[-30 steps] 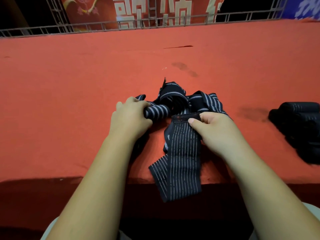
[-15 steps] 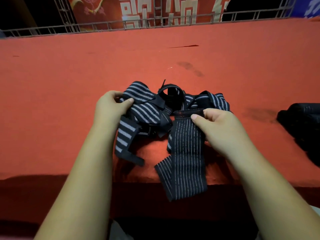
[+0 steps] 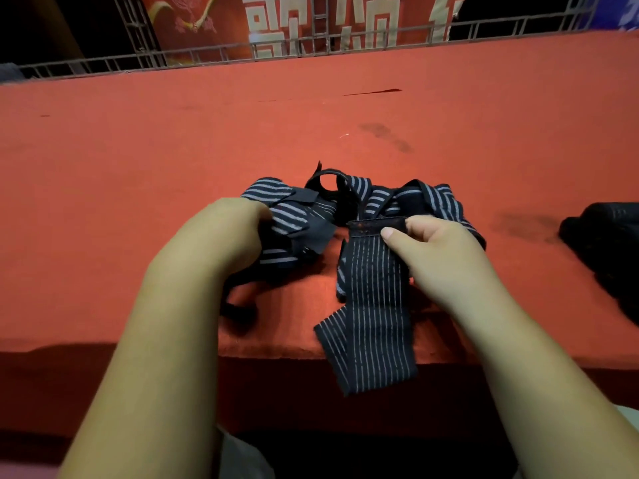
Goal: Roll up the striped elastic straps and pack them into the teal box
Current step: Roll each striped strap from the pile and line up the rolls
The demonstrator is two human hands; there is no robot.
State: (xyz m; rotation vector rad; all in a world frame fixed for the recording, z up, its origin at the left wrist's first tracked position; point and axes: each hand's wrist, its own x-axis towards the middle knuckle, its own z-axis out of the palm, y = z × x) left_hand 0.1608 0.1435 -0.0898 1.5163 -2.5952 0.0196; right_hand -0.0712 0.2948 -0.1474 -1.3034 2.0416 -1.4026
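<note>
A tangle of dark striped elastic straps (image 3: pixel 349 202) lies on the red table (image 3: pixel 138 160) near its front edge. My left hand (image 3: pixel 224 233) grips a bunched part of one striped strap (image 3: pixel 294 219) at the left of the tangle, its fingers hidden under the fabric. My right hand (image 3: pixel 439 250) pinches the dark hemmed end of a flat strap (image 3: pixel 373 305) between thumb and fingers. That strap runs toward me and hangs over the table's front edge. No teal box is in view.
A dark bundle of similar fabric (image 3: pixel 608 257) sits at the right edge of the table. A metal railing (image 3: pixel 311 46) and a red banner with pale characters stand beyond the far edge. Dark stains mark the red cloth.
My left hand has pulled its bunch of strap leftward and turned it over, away from the tangle. My right hand has kept its pinch on the flat strap's end.
</note>
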